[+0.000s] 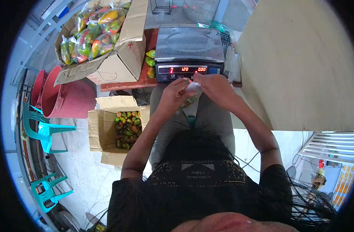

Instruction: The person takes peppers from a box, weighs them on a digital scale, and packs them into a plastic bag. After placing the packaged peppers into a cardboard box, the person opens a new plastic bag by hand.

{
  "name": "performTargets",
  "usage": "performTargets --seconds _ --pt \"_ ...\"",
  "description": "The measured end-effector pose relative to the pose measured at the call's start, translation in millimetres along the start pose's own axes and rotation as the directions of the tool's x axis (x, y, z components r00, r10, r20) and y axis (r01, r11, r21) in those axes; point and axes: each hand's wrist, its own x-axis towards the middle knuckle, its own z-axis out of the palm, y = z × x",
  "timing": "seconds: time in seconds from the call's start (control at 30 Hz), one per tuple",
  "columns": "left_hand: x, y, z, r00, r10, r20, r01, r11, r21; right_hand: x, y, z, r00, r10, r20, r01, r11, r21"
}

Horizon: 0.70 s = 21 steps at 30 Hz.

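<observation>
Both hands were close together over the lap, at the near edge of the scale. Left hand [175,94] had its fingers closed on a small clear plastic bag [193,91]; right hand [215,88] pinched the top of the same bag. Bag sat between the hands, just in front of the scale readout, above the grey trousers [219,123]. Contents showed some green and were mostly hidden by fingers, so couldn't tell the count.

Scale: dark-bodied digital unit with a flat, rectangular silvery metal platter [188,40]. Red LED display [184,69] read 1.20 in the middle and 0.00 at right; left digit was unclear. It stood on a red-brown table [150,38].

Left of scale: a short row of loose green-and-orange peppers [150,62], then an open brown cardboard box [121,67] piled with clear bags of mixed green, red and orange peppers [94,33].

Floor, left of the legs: second open cardboard box [97,131] with loose red and green peppers [127,127] inside. Dull-red plastic tub [78,98] and teal plastic chair [47,131] were further left. Large beige panel [300,69] stood at right.
</observation>
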Motion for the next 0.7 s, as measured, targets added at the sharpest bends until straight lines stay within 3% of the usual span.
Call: performTargets --seconds 0.1,0.2,0.3,0.4,0.5,0.6,0.7 --pt "0 4 6 0.999 -0.028 -0.021 0.027 0.999 -0.032 1 -3 -12 0.99 0.117 0.078 -0.111 0.991 -0.077" --pt "1 -8 15 0.997 0.029 -0.078 -0.032 0.999 -0.042 -11 -3 -18 0.987 0.148 0.066 -0.145 0.988 -0.05" --pt "0 -18 9 0.997 -0.004 -0.077 0.007 0.999 0.04 -25 0 -30 0.978 0.161 0.135 -0.152 0.986 -0.074" --pt "0 -33 -2 0.984 0.036 -0.174 -0.037 0.999 -0.007 -37 -8 -47 0.95 0.273 0.151 -0.275 0.961 -0.007" --pt "0 -37 -11 0.963 0.168 -0.209 -0.147 0.983 0.11 -50 -6 -54 0.955 0.295 0.035 -0.297 0.941 0.162" --pt "1 -30 -8 0.96 0.18 -0.216 -0.156 0.98 0.123 -49 2 -52 0.956 0.293 -0.007 -0.286 0.938 0.196" --pt "-1 -28 -4 0.982 0.105 -0.16 -0.086 0.989 0.123 -50 32 -32 0.919 0.37 -0.14 -0.25 0.816 0.521"
